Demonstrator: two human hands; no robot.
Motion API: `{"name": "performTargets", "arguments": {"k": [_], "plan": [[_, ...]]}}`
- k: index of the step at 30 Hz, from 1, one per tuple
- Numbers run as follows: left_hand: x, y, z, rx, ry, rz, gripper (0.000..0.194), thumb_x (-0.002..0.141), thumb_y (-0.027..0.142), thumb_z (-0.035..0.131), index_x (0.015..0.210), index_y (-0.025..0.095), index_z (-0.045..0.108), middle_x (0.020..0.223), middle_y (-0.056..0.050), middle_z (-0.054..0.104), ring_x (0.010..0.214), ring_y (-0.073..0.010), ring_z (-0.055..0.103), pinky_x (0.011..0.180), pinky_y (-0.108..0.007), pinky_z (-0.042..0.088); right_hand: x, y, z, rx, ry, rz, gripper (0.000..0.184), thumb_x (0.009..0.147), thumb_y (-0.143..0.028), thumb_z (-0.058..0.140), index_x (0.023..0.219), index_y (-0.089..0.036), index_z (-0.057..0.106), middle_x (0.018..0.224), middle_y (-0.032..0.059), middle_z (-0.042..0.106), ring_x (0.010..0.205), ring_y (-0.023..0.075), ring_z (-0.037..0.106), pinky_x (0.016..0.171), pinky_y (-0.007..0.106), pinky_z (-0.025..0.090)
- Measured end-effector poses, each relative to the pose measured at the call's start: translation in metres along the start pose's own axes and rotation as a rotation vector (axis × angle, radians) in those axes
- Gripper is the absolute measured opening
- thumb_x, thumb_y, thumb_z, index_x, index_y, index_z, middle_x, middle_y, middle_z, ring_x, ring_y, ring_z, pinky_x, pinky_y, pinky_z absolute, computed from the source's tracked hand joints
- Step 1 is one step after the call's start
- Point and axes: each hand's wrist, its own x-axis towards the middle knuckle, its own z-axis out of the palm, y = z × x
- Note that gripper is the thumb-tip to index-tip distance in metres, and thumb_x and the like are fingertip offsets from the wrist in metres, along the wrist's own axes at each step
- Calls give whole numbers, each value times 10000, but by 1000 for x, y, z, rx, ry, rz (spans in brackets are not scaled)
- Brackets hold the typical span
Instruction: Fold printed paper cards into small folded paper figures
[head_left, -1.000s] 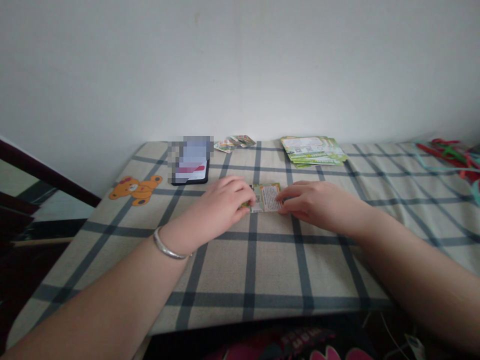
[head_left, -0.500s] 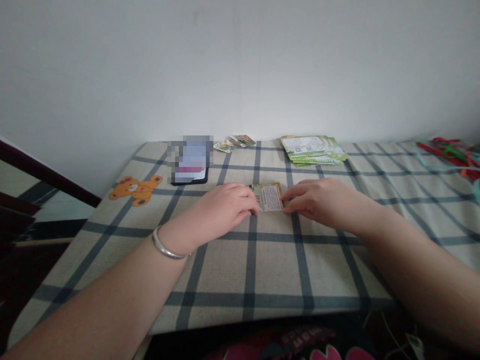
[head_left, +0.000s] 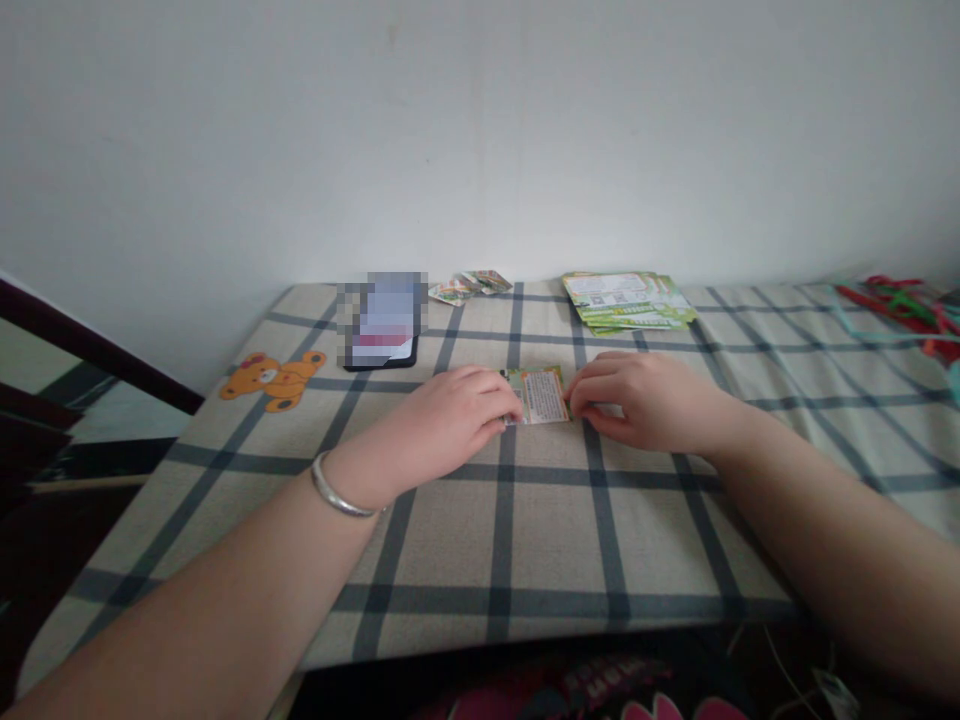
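2 hands [head_left: 466, 412] flank 1 card [head_left: 545, 397]; 1 phone [head_left: 386, 325], 1 bear cutout [head_left: 274, 382].

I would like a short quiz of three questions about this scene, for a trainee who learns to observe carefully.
1. What lies between the bare left hand and the bare right hand?
A) a red plastic cup
B) a small rectangular printed card
C) a wooden spoon

2. True or false: the flat orange bear figure lies to the left of the dark-edged rectangular phone.

3. Fill in: the loose stack of green-and-white printed cards lies at the far side of the table, close to the pale ____.

Key: 1. B; 2. true; 3. wall.
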Motion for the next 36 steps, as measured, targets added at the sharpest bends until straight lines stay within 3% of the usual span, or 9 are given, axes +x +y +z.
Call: {"name": "performTargets", "arguments": {"k": [6,11,18,29,36], "plan": [[3,-4,5,82,88,62,207,919,158,515,1027,237,673,1100,-21,644,1207,-221,476,1061,-423,385,9,-4,16,26,82,-29,169,836,-228,611,987,-202,683,1073,66,686,983,203,602,856,344,473],[10,-7,10,147,137,54,215,909,137,519,997,241,686,1089,-11,662,1079,-200,553,1027,-427,403,14,-3,25,-24,115,13,218,874,-148,531,1013,-204,689,1085,56,692,1001,206,603,881,350,478],[11,1,6,225,107,18,192,904,133,524,959,224,684,986,-14,672,960,-196,586,971,-411,413,15,-1,30,12,111,-66,318,880,-88,482,1092,-210,686,1139,66,680,1041,189,605,899,348,488],[5,10,-3,317,38,-34,175,896,183,548,1018,220,669,1107,-28,657,1039,-234,576,966,-428,424,18,-9,28,-90,77,-41,236,890,-149,497,1009,-192,697,1056,74,678,992,203,591,853,327,475],[-3,10,-8,262,7,-111,313,845,134,514,1086,269,660,1197,-15,633,1104,-238,567,966,-440,431,17,-12,24,-112,48,-25,230,894,-164,503,1027,-194,689,1076,76,675,1008,206,589,851,326,474]]}}
